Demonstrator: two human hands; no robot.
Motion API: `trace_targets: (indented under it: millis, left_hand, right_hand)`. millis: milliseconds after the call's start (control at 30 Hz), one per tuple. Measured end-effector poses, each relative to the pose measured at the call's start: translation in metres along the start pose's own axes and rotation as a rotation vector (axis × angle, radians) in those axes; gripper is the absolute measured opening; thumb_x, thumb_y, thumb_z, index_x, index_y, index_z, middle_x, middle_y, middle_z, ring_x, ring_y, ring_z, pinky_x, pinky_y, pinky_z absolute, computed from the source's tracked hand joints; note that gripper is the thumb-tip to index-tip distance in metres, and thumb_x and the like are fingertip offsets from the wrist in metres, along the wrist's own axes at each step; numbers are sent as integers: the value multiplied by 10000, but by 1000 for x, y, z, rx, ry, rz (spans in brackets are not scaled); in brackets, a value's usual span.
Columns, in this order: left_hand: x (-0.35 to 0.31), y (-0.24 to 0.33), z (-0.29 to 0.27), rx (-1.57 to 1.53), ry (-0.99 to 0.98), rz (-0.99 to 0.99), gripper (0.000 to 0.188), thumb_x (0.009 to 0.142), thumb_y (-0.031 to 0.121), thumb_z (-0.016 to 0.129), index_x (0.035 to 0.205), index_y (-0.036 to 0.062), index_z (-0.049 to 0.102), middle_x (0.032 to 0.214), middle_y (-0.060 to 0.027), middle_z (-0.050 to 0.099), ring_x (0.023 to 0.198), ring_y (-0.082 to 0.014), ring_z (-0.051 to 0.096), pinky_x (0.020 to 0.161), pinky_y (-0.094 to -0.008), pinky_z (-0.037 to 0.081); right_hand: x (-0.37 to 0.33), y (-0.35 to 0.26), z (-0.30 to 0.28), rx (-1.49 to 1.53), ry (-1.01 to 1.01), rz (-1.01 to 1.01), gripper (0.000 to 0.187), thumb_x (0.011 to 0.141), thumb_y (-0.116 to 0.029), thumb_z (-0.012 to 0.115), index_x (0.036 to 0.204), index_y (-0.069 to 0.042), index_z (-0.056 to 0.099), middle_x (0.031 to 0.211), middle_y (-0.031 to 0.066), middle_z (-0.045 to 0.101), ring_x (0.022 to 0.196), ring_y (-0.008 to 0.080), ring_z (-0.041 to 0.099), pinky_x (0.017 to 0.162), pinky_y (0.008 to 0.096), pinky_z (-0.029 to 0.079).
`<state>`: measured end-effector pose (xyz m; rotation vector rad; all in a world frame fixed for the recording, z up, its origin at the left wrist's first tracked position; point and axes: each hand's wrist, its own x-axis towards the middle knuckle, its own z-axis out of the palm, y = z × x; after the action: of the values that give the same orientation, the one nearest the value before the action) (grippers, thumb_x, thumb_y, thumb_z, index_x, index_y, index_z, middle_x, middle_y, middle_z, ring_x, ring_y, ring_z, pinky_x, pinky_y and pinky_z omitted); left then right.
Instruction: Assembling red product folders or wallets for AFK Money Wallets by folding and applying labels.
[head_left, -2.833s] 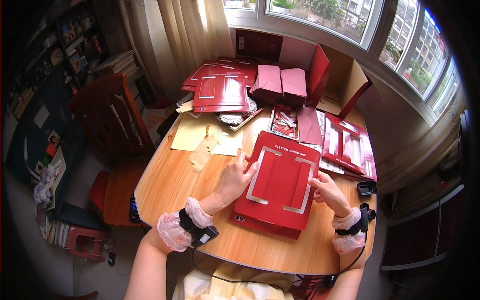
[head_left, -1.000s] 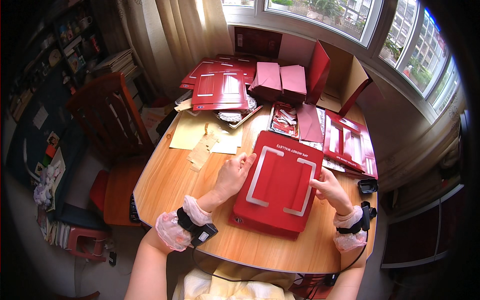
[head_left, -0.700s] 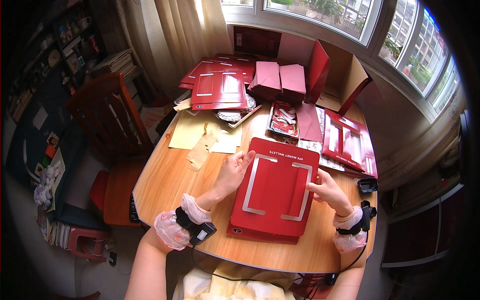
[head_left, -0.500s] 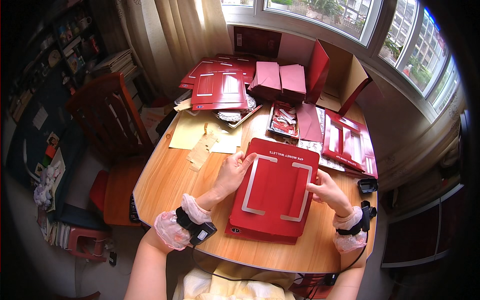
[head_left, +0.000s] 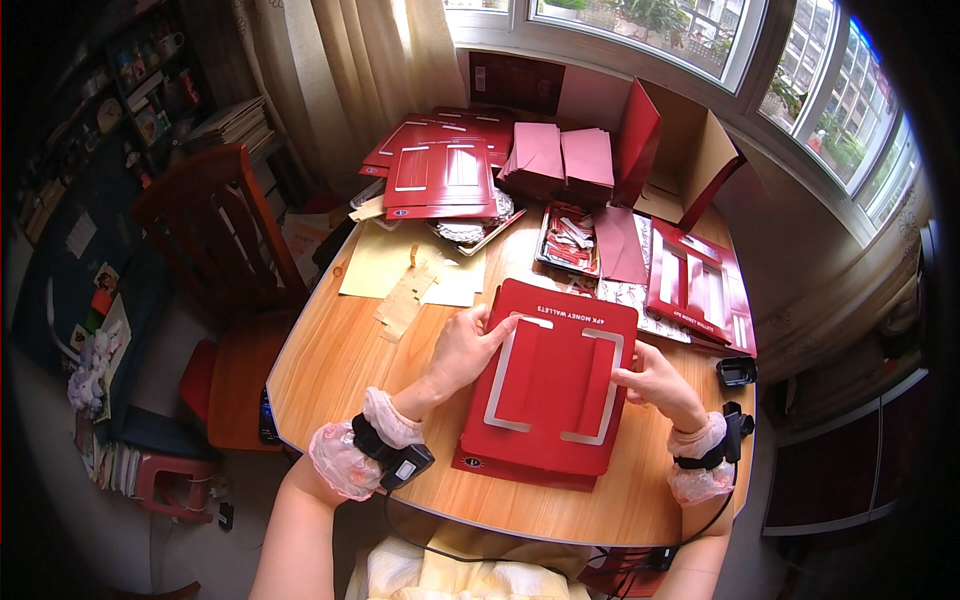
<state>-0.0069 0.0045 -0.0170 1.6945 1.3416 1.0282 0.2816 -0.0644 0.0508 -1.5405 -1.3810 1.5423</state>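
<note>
A small pile of flat red packaging cards [head_left: 555, 390] lies in front of me on the wooden table, slightly tilted in outline. The top card bears two pale bracket-shaped bands and white print. My left hand [head_left: 462, 352] grips the pile's upper left edge, thumb on the top face and fingers at the side. On the opposite edge, my right hand [head_left: 660, 385] is closed, its thumb over the card and its other fingers partly hidden beside or beneath it.
More red cards [head_left: 440, 180] are stacked at the back left, beside pink envelopes [head_left: 535, 150]. An open red box [head_left: 690, 160] stands by the window. A tray of small red-and-white pieces [head_left: 568, 240], yellow paper [head_left: 375, 262] and a small black case [head_left: 737, 371] share the table [head_left: 340, 385].
Both hands keep their places at the pile's edges. My left thumb has shifted very slightly over the top card; little else differs.
</note>
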Motion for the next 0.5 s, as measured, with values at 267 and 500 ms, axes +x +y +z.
trace_targets:
  millis: [267,500]
  left_hand:
    - [3,0,7,-242,-24,-18,522,920,515,613,822,2,624,517,-48,525,477,-126,496,474,-334,386]
    - [1,-6,5,-132,-120,-55,438,960,440,582,993,4,611,498,-31,503,458,-98,466,478,-322,375]
  right_hand:
    - [16,22,-2,150,204,-257,402,907,-75,645,1245,-28,430,967,58,667,722,34,590,524,161,430]
    - [22,21,7,56,439,-513,385,868,16,638,1173,-7,404,834,46,688,593,-3,522,496,162,381]
